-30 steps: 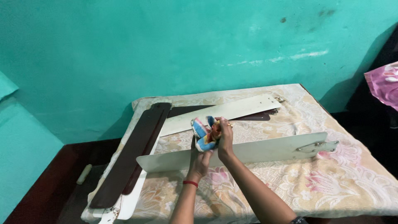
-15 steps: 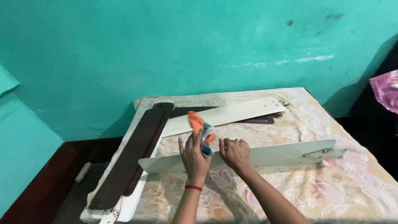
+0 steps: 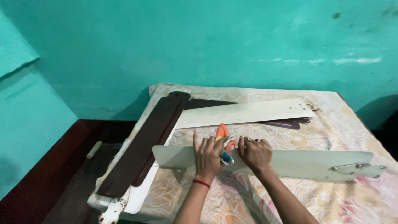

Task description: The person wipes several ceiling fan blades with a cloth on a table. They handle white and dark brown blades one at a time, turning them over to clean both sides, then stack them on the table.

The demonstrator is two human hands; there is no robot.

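1. Standing beside the table, I see the left hand [image 3: 208,155] laid flat on the near white fan blade [image 3: 290,162], fingers spread, with a bunched orange and blue cloth [image 3: 224,146] pinned under its fingers
2. The right hand [image 3: 255,153] rests just beside it on the same blade, fingers loosely curled, pressing down and holding nothing that I can make out
3. The blade lies across the flowered table cover [image 3: 356,124], its metal bracket [image 3: 358,169] at the far right end, well apart from both hands
4. To wipe well, I judge the right hand should keep the blade from sliding while the cloth runs lengthwise in firm, overlapping strokes
5. Other blades lie behind: a dark brown blade [image 3: 145,143] at the left and a second white blade [image 3: 244,113] farther back; the cloth should stay off them
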